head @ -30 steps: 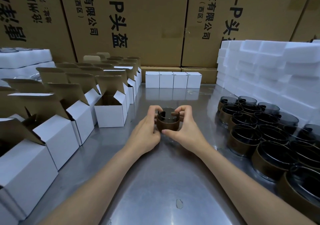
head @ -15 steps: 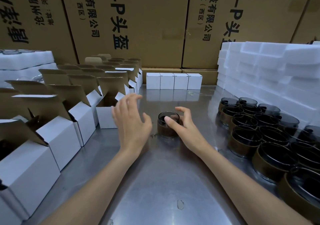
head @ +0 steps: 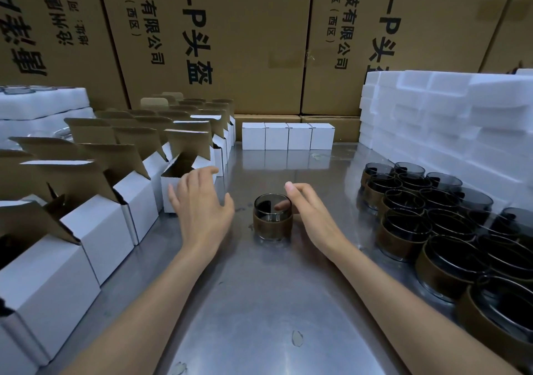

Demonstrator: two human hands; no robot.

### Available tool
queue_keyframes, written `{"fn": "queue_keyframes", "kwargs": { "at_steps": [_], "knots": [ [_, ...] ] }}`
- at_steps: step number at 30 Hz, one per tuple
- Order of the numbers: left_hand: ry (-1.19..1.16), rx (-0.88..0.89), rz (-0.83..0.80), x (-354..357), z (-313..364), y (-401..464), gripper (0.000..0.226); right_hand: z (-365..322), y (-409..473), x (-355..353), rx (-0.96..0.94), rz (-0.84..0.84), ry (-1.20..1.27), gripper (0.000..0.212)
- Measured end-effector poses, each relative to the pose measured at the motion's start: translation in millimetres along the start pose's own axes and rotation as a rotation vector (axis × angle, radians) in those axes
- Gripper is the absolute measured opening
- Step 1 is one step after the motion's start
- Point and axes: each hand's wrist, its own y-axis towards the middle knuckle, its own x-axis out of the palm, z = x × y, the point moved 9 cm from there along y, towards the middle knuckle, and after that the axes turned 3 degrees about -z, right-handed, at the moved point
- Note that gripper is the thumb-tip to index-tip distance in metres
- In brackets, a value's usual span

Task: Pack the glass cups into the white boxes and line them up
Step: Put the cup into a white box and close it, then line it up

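Glass cups with brown sleeves (head: pixel 438 219) crowd my right; open white cardboard boxes (head: pixel 124 201) line my left. One smoky cup (head: pixel 272 216) stands between my hands, probably slick and fragile; I'd grip its sleeve. My left hand (head: pixel 202 204) hovers spread; my right hand (head: pixel 311 216) curves loosely beside it.

Smoky dark glass cups (head: pixel 409 232) wear brown bands. White boxes (head: pixel 287 136) show brown flaps (head: pixel 189 146) above a grey steel surface (head: pixel 259 302).
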Motion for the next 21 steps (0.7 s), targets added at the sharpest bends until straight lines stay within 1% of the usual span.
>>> {"fn": "queue_keyframes", "kwargs": {
  "at_steps": [3, 7, 10, 11, 12, 13, 14, 16, 17, 19, 21],
  "knots": [
    [-0.037, 0.076, 0.015, -0.5, 16.2, -1.8, 0.032, 0.9, 0.0, 0.4, 0.012, 0.003, 0.027, 0.034],
    [-0.147, 0.167, 0.029, -2.4, 35.4, -4.1, 0.027, -3.3, -0.5, 0.7, -0.003, 0.005, 0.064, 0.037],
    [-0.098, 0.208, 0.164, -18.8, 36.7, -3.1, 0.033, -3.6, -0.4, 1.0, 0.0, -0.009, 0.072, 0.042],
    [-0.083, 0.197, 0.195, -23.1, 33.1, -0.4, 0.039, -3.4, -0.2, 0.6, -0.001, -0.008, 0.075, 0.043],
    [-0.078, 0.18, 0.188, -23.5, 27.8, 3.4, 0.044, -3.3, -0.1, 0.3, -0.003, -0.004, 0.074, 0.044],
    [-0.082, 0.163, 0.14, -19.4, 22.2, 7.5, 0.05, -3.3, -0.1, 0.0, -0.004, 0.0, 0.066, 0.044],
    [-0.096, 0.143, 0.059, -11.5, 16.1, 10.7, 0.053, -3.2, 0.0, 0.0, -0.005, 0.003, 0.059, 0.044],
    [-0.138, 0.093, -0.099, 5.8, 5.0, 12.8, 0.054, -1.9, 0.7, 0.1, 0.0, 0.002, 0.058, 0.046],
    [-0.143, 0.076, -0.147, 11.2, 1.7, 12.7, 0.054, -1.4, 0.8, 0.3, 0.001, 0.001, 0.056, 0.047],
    [-0.098, 0.084, -0.176, 14.5, 0.5, 13.4, 0.055, -0.9, 1.3, 1.0, 0.002, -0.003, 0.044, 0.049],
    [-0.004, 0.118, -0.162, 12.0, 3.4, 15.8, 0.056, -1.0, 1.8, 1.3, 0.0, -0.004, 0.03, 0.052]
  ]
}}
